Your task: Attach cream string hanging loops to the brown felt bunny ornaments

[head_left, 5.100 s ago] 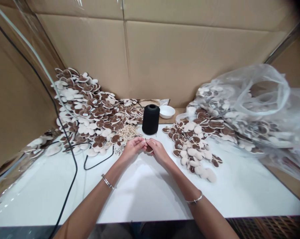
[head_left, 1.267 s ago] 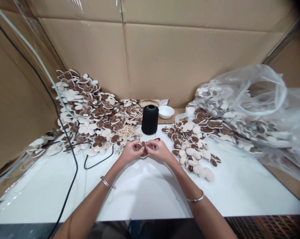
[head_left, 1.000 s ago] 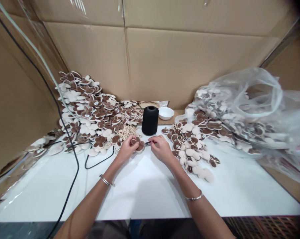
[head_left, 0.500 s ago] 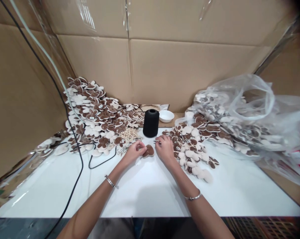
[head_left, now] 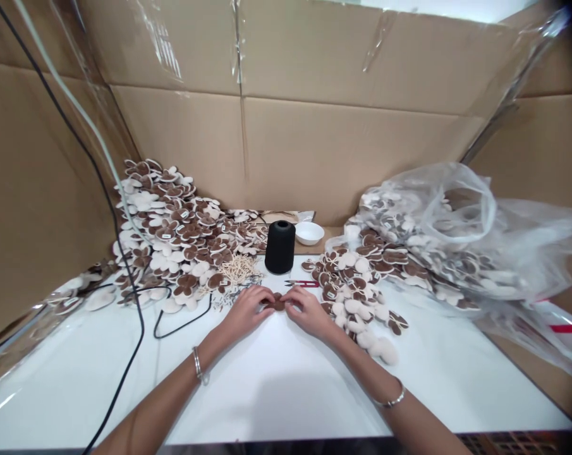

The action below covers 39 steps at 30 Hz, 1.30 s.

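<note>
Over there, the left hand (head_left: 246, 309) and right hand (head_left: 311, 313) pinch a small brown piece (head_left: 279, 305) in their fingers (head_left: 294, 294); a black cone (head_left: 280, 251) stands at its twelve o'clock, red snips (head_left: 308, 284) past one.

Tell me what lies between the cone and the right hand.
The red snips lie on the white table between the cone and the right hand, as the head view shows.

The small, flat plush piece (head_left: 279, 305) was brown. The petal-shaped plush pieces (head_left: 186, 232) were brown and white. The cone-shaped thread spool (head_left: 280, 251) was solid black; the flat table (head_left: 233, 398), plain white.
</note>
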Each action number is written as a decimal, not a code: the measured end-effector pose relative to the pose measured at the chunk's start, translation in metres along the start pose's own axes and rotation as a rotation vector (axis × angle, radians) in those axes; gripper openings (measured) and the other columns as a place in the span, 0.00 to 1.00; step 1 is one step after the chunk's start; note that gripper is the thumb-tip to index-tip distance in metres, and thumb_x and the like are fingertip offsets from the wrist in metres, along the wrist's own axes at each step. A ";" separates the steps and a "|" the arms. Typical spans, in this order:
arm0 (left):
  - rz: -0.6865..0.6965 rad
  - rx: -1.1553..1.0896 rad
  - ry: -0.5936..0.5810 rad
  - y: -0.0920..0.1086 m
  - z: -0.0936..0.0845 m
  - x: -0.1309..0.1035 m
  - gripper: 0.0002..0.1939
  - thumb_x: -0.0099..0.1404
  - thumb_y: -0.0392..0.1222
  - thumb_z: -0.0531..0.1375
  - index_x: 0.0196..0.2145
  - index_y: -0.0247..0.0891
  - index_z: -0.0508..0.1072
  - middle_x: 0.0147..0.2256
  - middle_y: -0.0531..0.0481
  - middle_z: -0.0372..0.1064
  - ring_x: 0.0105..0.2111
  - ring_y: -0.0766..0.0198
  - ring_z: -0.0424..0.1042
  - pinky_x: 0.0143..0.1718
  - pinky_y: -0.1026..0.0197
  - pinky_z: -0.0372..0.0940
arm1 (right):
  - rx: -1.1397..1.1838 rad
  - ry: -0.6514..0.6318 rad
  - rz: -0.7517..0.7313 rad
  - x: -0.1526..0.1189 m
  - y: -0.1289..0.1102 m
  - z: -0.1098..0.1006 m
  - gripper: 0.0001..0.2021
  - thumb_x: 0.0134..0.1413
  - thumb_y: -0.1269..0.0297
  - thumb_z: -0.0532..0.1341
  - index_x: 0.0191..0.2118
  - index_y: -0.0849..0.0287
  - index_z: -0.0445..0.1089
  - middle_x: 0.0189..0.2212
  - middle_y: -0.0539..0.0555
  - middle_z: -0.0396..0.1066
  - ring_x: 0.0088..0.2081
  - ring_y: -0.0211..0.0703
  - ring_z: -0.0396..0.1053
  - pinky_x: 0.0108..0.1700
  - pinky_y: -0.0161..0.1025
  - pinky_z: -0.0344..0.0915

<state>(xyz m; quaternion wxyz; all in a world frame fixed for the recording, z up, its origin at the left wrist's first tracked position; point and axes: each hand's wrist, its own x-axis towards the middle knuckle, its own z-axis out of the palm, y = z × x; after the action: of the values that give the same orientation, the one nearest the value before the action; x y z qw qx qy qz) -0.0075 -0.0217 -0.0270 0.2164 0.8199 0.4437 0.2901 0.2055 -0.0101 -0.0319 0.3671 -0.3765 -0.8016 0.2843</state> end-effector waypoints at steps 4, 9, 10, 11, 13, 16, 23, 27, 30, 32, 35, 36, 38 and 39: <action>-0.012 -0.014 0.022 -0.011 -0.003 0.000 0.08 0.64 0.46 0.60 0.39 0.44 0.76 0.44 0.46 0.72 0.48 0.53 0.66 0.52 0.49 0.58 | 0.039 -0.037 0.029 0.001 0.007 0.000 0.12 0.54 0.74 0.59 0.41 0.55 0.76 0.37 0.55 0.70 0.40 0.43 0.69 0.45 0.41 0.66; -0.076 0.018 0.072 -0.008 0.000 0.000 0.08 0.64 0.47 0.60 0.37 0.45 0.78 0.45 0.46 0.70 0.50 0.51 0.63 0.54 0.47 0.57 | 0.088 -0.019 0.048 0.001 0.008 0.004 0.15 0.57 0.75 0.56 0.42 0.52 0.77 0.36 0.55 0.68 0.40 0.43 0.68 0.46 0.41 0.66; -0.094 0.019 0.081 -0.007 0.001 0.000 0.08 0.64 0.47 0.60 0.36 0.45 0.78 0.45 0.46 0.70 0.50 0.51 0.62 0.54 0.46 0.57 | 0.093 -0.012 0.051 0.001 0.008 0.005 0.15 0.57 0.75 0.56 0.42 0.52 0.77 0.36 0.55 0.69 0.40 0.43 0.68 0.46 0.41 0.66; -0.108 0.021 0.090 -0.006 0.002 0.000 0.08 0.65 0.47 0.59 0.36 0.45 0.78 0.45 0.46 0.70 0.50 0.51 0.62 0.54 0.46 0.57 | 0.093 -0.009 0.056 0.001 0.007 0.005 0.15 0.57 0.76 0.56 0.41 0.52 0.77 0.36 0.55 0.69 0.40 0.43 0.69 0.45 0.41 0.66; -0.121 0.023 0.104 -0.005 0.002 0.000 0.09 0.65 0.47 0.58 0.35 0.45 0.78 0.45 0.46 0.70 0.50 0.51 0.62 0.54 0.46 0.57 | 0.076 -0.005 0.063 0.000 0.005 0.004 0.15 0.56 0.76 0.56 0.41 0.53 0.77 0.36 0.55 0.69 0.39 0.43 0.69 0.45 0.41 0.66; -0.116 0.023 0.109 -0.004 0.003 0.000 0.08 0.65 0.46 0.59 0.36 0.45 0.78 0.46 0.45 0.69 0.51 0.50 0.61 0.54 0.45 0.57 | 0.024 -0.009 0.056 0.000 0.003 0.004 0.15 0.56 0.76 0.56 0.41 0.53 0.77 0.36 0.55 0.70 0.39 0.44 0.69 0.45 0.41 0.66; -0.138 0.115 0.105 -0.004 0.005 -0.002 0.09 0.65 0.47 0.58 0.37 0.50 0.79 0.49 0.47 0.67 0.53 0.48 0.58 0.54 0.42 0.56 | -0.061 -0.022 0.060 0.001 -0.001 0.004 0.15 0.55 0.76 0.57 0.41 0.55 0.77 0.36 0.55 0.70 0.40 0.44 0.68 0.46 0.41 0.66; -0.158 0.198 0.119 -0.001 0.004 -0.003 0.09 0.65 0.48 0.58 0.36 0.50 0.79 0.50 0.48 0.67 0.53 0.47 0.57 0.53 0.40 0.56 | -0.070 -0.013 0.066 0.002 0.001 0.002 0.15 0.53 0.78 0.57 0.38 0.56 0.77 0.34 0.54 0.71 0.38 0.42 0.70 0.44 0.38 0.66; -0.160 0.238 0.140 0.000 0.003 -0.003 0.08 0.64 0.48 0.60 0.34 0.49 0.79 0.48 0.48 0.68 0.53 0.47 0.57 0.51 0.41 0.57 | -0.082 0.000 0.072 0.003 0.002 -0.001 0.14 0.53 0.79 0.56 0.36 0.57 0.77 0.33 0.53 0.72 0.36 0.41 0.70 0.42 0.37 0.66; -0.154 0.246 0.153 -0.001 0.004 -0.002 0.07 0.63 0.48 0.61 0.33 0.48 0.78 0.48 0.48 0.68 0.53 0.46 0.57 0.51 0.41 0.57 | -0.099 -0.011 0.052 0.002 0.003 -0.002 0.14 0.53 0.78 0.56 0.37 0.57 0.77 0.33 0.53 0.72 0.37 0.42 0.69 0.42 0.37 0.66; -0.117 0.214 0.151 -0.004 0.006 -0.001 0.06 0.63 0.46 0.60 0.33 0.47 0.78 0.48 0.47 0.68 0.53 0.47 0.58 0.53 0.41 0.57 | -0.129 -0.046 0.016 0.001 0.002 -0.003 0.16 0.53 0.78 0.56 0.41 0.55 0.77 0.35 0.54 0.72 0.39 0.43 0.69 0.44 0.38 0.65; -0.103 0.201 0.149 -0.005 0.006 -0.001 0.06 0.64 0.45 0.60 0.34 0.47 0.78 0.48 0.47 0.67 0.52 0.48 0.58 0.53 0.41 0.57 | -0.138 -0.057 0.010 0.001 0.002 -0.002 0.17 0.53 0.78 0.57 0.43 0.55 0.77 0.36 0.54 0.71 0.39 0.42 0.68 0.45 0.39 0.65; -0.090 0.191 0.151 -0.006 0.007 -0.001 0.07 0.64 0.44 0.60 0.36 0.49 0.79 0.50 0.47 0.66 0.53 0.48 0.58 0.54 0.40 0.57 | -0.145 -0.069 0.008 0.001 0.001 -0.001 0.18 0.53 0.79 0.57 0.44 0.54 0.77 0.36 0.53 0.71 0.39 0.42 0.68 0.46 0.39 0.65; -0.090 0.195 0.152 -0.007 0.007 -0.001 0.07 0.64 0.44 0.60 0.37 0.49 0.79 0.50 0.47 0.66 0.53 0.48 0.58 0.54 0.39 0.56 | -0.144 -0.072 0.012 0.001 0.001 -0.001 0.18 0.53 0.79 0.57 0.44 0.53 0.77 0.35 0.53 0.70 0.39 0.42 0.68 0.46 0.39 0.65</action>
<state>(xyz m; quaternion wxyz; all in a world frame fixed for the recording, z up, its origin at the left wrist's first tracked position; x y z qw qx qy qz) -0.0068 -0.0196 -0.0367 0.1143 0.7919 0.5213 0.2967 0.2063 -0.0085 -0.0319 0.3085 -0.3962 -0.8303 0.2415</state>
